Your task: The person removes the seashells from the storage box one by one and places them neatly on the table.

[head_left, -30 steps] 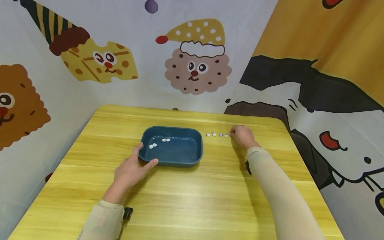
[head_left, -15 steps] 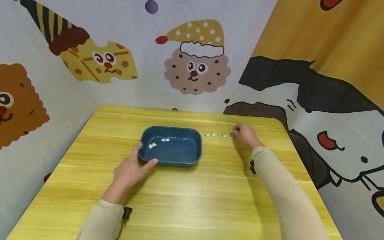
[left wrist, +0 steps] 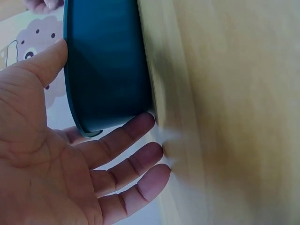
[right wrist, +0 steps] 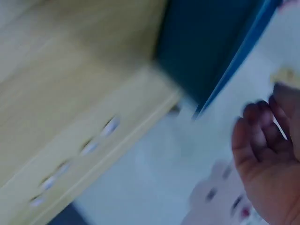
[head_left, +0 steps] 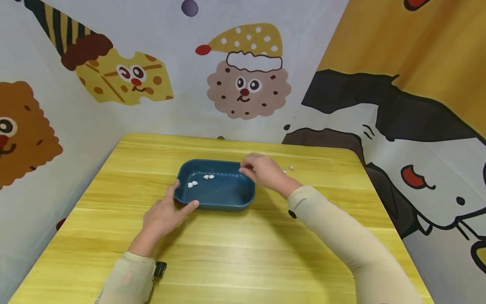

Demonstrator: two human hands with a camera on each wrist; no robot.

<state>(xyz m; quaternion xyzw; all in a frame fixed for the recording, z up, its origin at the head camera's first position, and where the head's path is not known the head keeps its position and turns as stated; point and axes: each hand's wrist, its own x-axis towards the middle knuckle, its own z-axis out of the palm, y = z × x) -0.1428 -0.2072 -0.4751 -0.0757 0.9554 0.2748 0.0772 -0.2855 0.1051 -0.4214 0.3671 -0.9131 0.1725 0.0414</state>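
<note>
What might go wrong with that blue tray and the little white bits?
The right hand is at the right end of the blue tray, so it might bump the rim and jolt the four white pebble-like pieces inside. The left hand steadies only the left end, so the tray could swing. The row of small pale pieces lies loose near the wood-grain table's far edge; one might get knocked off.

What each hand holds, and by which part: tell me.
Left hand: the blue tray, by its near left corner. Right hand: cannot be told.
</note>
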